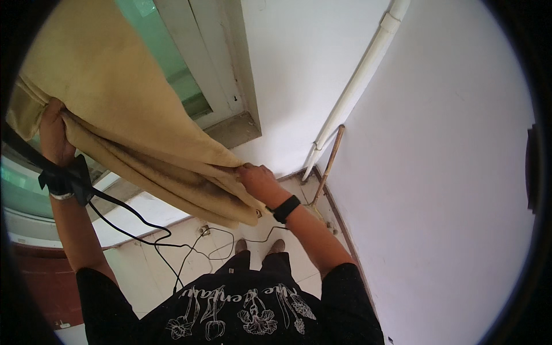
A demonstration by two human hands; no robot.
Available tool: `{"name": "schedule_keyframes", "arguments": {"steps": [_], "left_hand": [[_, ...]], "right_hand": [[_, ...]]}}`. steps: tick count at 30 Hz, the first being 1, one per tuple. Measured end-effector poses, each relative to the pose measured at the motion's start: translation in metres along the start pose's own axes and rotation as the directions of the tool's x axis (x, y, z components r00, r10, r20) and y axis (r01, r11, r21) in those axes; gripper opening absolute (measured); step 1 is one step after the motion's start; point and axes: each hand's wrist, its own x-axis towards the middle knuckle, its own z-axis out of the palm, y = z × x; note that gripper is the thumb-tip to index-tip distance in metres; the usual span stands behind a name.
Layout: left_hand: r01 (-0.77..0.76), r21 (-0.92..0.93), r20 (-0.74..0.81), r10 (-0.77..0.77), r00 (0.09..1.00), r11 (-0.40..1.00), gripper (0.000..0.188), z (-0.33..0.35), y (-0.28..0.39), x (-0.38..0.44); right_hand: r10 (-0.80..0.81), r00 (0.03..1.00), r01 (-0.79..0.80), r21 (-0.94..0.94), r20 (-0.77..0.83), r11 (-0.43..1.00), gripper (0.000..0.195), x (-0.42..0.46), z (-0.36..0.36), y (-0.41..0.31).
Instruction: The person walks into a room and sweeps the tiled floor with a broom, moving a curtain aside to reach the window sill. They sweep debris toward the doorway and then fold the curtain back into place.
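Observation:
A large tan fleece-like cloth (pixel 129 99) spreads from the upper left to the middle of the view, its lower part gathered in long folds. My left hand (pixel 56 131) grips it at the far left, fingers mostly hidden by the fabric. Near the picture's middle, my right hand (pixel 260 183) pinches its right edge between thumb and fingers. A dark strapped device (pixel 69 179) sits on my left wrist, with black cables running from it. Around my right wrist is a black band (pixel 286 209).
Behind the cloth is a window (pixel 185 86) with a dusty sill. A white pipe (pixel 358 82) runs down the wall corner beside a leaning wooden stick (pixel 330 161). Black cables (pixel 172 246) trail above the tiled floor near my feet. A dark red surface (pixel 43 284) lies lower left.

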Motion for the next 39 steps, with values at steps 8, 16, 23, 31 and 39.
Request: {"name": "schedule_keyframes", "arguments": {"steps": [8, 16, 23, 31, 39], "left_hand": [[0.029, -0.341, -0.066, -0.054, 0.996, 0.94, 0.042, 0.017, -0.026, 0.006], [0.05, -0.36, 0.028, -0.043, 0.999, 0.932, 0.044, 0.026, -0.025, -0.019], [0.071, -0.461, 0.337, 0.1, 0.936, 0.884, 0.046, 0.043, -0.027, -0.035], [-0.086, -0.121, 0.439, 0.131, 0.889, 0.989, 0.053, 0.08, 0.009, -0.124], [-0.236, 0.109, 0.544, 0.141, 0.827, 0.966, 0.102, 0.192, -0.045, -0.136]], "right_hand": [[-0.096, 0.922, 0.286, 0.49, -0.376, 0.824, 0.11, 0.048, -0.068, -0.041], [-0.345, 0.939, 0.193, 0.851, -0.015, 0.488, 0.093, 0.085, -0.064, -0.14], [-0.045, 0.933, 0.271, 0.617, -0.357, 0.739, 0.037, 0.059, -0.075, -0.118], [-0.252, 0.629, 0.014, -0.313, -0.736, 0.95, 0.025, 0.029, -0.144, -0.075], [-0.298, 0.601, -0.093, -0.435, -0.742, 0.896, 0.018, 0.021, -0.141, -0.085]]}}
